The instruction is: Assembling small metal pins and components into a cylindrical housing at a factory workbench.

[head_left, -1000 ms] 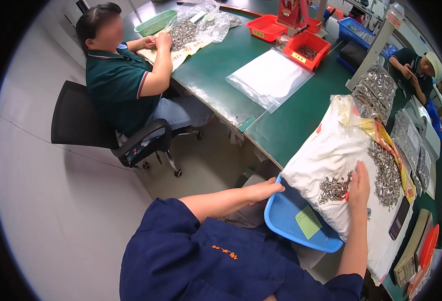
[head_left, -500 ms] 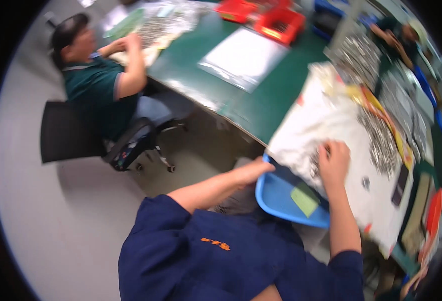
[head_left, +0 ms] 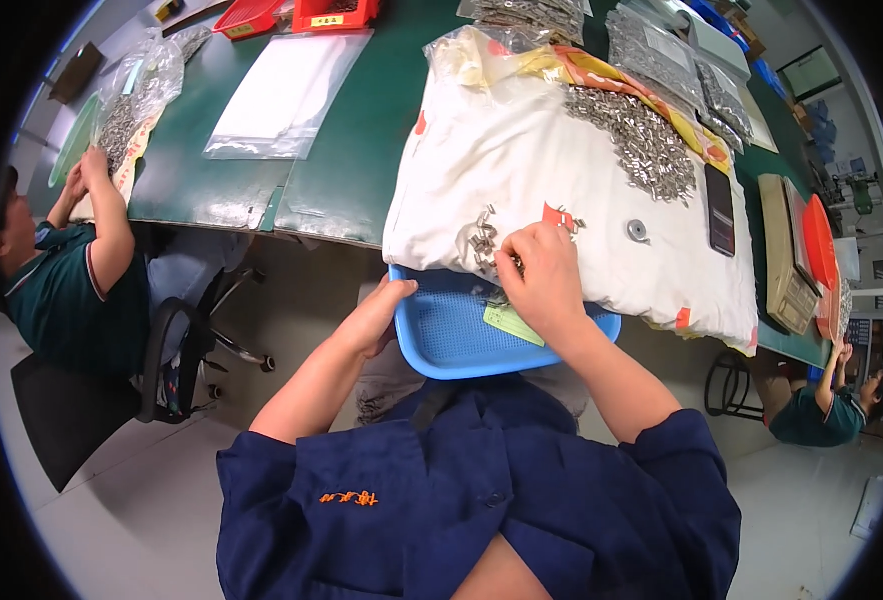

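At frame centre, left grip (head_left: 375, 316) pinches blue tray (head_left: 451, 340) by rim, likely steadying it below edge of white cloth (head_left: 521, 165); right grip (head_left: 541, 272) curls beside metal pieces (head_left: 482, 238) on cloth, cannot tell whether pinching any.

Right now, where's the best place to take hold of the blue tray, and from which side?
Probably the raised rim of the blue tray, one hand at each end, from the person's side. The near edge lies exposed, while the white cloth hides most of the far edge. The left hand has the left end; the right end's curve shows.
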